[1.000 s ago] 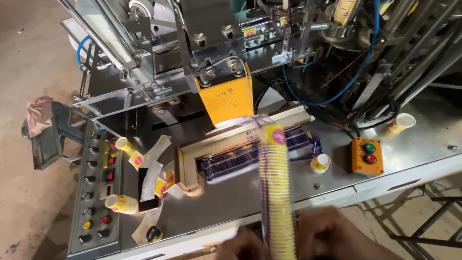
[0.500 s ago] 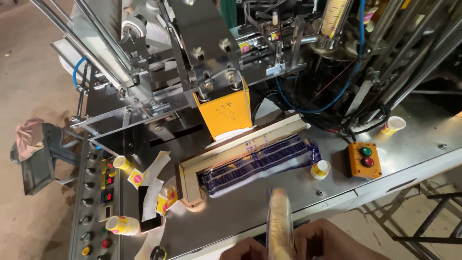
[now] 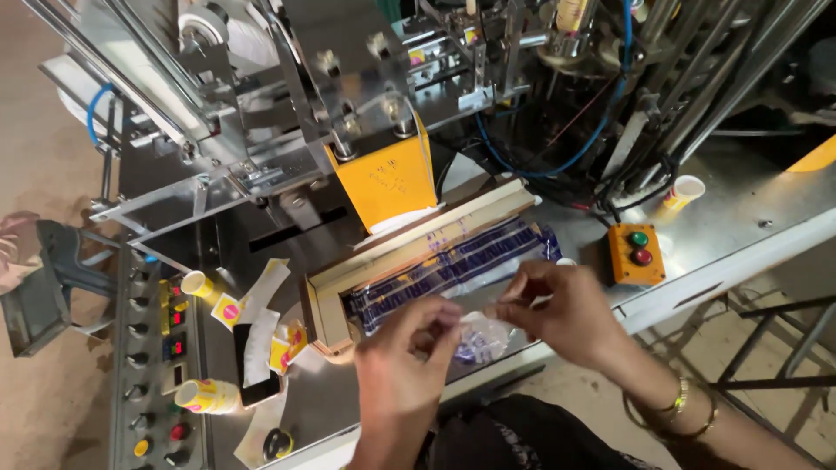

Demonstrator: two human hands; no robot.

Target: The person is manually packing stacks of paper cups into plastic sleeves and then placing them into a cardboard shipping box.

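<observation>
Both hands, left hand [image 3: 405,348] and right hand [image 3: 557,309], pinch a clear plastic bag [image 3: 483,335] between them; at 12 o'clock lies the wooden tray [image 3: 331,305], an orange button box [image 3: 637,252] at 2.

Factory floor — cup-forming machine [image 3: 383,130]; control panel [image 3: 157,365]

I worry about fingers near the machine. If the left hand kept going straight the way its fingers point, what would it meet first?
The left hand points up and right, at the clear plastic sleeve it pinches together with the right hand. Beyond that, probably the wooden tray of printed blanks; depth is unclear.
</observation>
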